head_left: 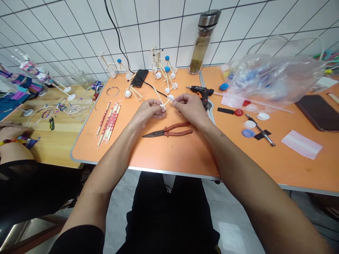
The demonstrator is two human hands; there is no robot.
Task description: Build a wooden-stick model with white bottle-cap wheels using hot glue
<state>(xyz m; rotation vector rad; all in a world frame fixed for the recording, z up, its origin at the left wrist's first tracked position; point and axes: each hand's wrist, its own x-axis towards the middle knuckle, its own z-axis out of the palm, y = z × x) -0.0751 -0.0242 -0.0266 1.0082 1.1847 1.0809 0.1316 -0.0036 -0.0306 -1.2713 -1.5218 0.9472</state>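
My left hand (150,110) pinches a white bottle cap (162,108) at one end of a small piece made of wooden sticks (167,102). At its other end, my right hand (186,105) grips a second white cap (170,97). One longer stick slants up and to the left from the piece. Red-handled pliers (168,132) lie just below my hands, jaws pointing left. A black glue gun (202,93) rests to the right, behind my right hand. Similar stick models with caps and blue balls (167,69) stand behind my hands.
Wrapped chopsticks (109,123) lie left on the orange table (169,155). A tea bottle (202,44), a phone (140,78) and a plastic bag (272,77) are at the back. Caps and a pen (261,130) lie right. Another person's arm (12,135) is at far left.
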